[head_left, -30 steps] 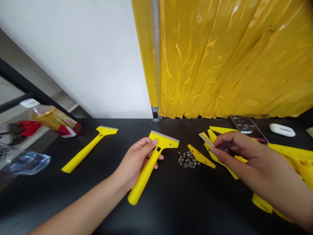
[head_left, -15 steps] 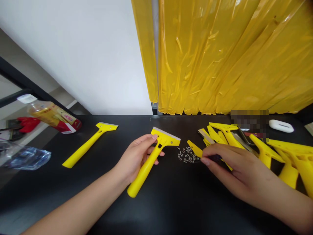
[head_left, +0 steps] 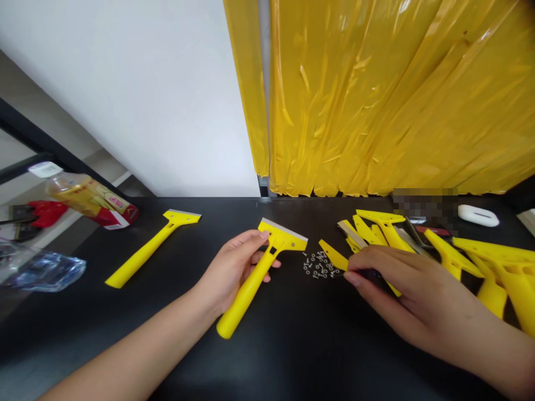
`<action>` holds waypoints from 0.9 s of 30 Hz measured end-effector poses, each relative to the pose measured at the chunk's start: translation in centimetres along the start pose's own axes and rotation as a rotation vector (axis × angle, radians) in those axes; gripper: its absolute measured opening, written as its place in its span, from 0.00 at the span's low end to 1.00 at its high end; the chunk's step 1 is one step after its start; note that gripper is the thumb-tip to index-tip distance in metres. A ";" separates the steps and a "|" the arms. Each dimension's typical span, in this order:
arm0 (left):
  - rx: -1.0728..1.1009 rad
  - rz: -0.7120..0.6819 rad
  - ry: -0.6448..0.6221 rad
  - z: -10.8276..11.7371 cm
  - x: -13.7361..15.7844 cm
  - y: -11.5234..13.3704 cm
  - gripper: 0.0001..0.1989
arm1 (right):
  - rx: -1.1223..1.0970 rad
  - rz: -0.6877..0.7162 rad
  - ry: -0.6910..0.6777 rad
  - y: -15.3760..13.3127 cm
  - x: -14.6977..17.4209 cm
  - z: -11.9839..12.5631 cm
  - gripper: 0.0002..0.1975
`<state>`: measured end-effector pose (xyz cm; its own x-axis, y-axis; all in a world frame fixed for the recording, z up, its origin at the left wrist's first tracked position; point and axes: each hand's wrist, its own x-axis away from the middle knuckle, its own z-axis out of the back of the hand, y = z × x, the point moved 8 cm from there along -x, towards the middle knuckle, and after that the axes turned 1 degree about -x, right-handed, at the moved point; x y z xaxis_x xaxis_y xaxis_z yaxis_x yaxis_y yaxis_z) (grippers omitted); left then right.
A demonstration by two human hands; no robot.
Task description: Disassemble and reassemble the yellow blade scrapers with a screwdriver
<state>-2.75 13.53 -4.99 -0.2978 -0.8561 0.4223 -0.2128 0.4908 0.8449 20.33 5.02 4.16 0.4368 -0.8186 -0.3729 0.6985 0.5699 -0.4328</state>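
Note:
My left hand (head_left: 238, 264) is closed around a yellow scraper (head_left: 246, 289), thumb on its head. The scraper's metal blade edge points away from me, and a screw shows at the right of the head. My right hand (head_left: 409, 295) is closed low over the table, its fingertips pinching a slim dark-handled tool (head_left: 371, 273) like a screwdriver, mostly hidden by the fingers. Beside those fingertips lie small metal nuts and screws (head_left: 320, 264) and a flat yellow plate (head_left: 333, 255). Another yellow scraper (head_left: 152, 248) rests on the left.
Several yellow scraper handles (head_left: 510, 267) and plates are piled on the right of the black table (head_left: 267, 356). Behind them are a phone (head_left: 422, 234) and a white case (head_left: 478, 215). A drink bottle (head_left: 92, 195) and clear plastic bag (head_left: 50, 270) lie left. Yellow plastic sheeting (head_left: 376, 100) hangs behind.
Little differs. My right hand has shifted very slightly to the right, and the view has moved a touch. My left hand keeps the scraper in the same place.

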 end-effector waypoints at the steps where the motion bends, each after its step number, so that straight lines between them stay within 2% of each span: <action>1: -0.003 -0.004 -0.001 0.0 0.0 0.0 0.11 | 0.001 0.003 0.002 0.0 0.0 0.0 0.04; 15: -0.026 -0.004 -0.022 -0.2 0.0 0.1 0.10 | -0.009 -0.011 -0.015 0.3 -0.3 -0.1 0.04; 23: -0.068 -0.030 -0.039 -0.2 -0.1 -0.1 0.12 | 0.004 -0.019 0.082 0.4 -0.3 0.8 0.04; 27: -0.107 -0.027 -0.071 -0.8 0.1 -0.2 0.12 | -0.011 -0.050 0.196 0.4 0.0 2.1 0.03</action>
<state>-1.98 13.20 -4.88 -0.3587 -0.8537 0.3776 -0.1226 0.4441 0.8875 21.74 5.12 5.72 0.2822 -0.8171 -0.5026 0.7102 0.5302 -0.4632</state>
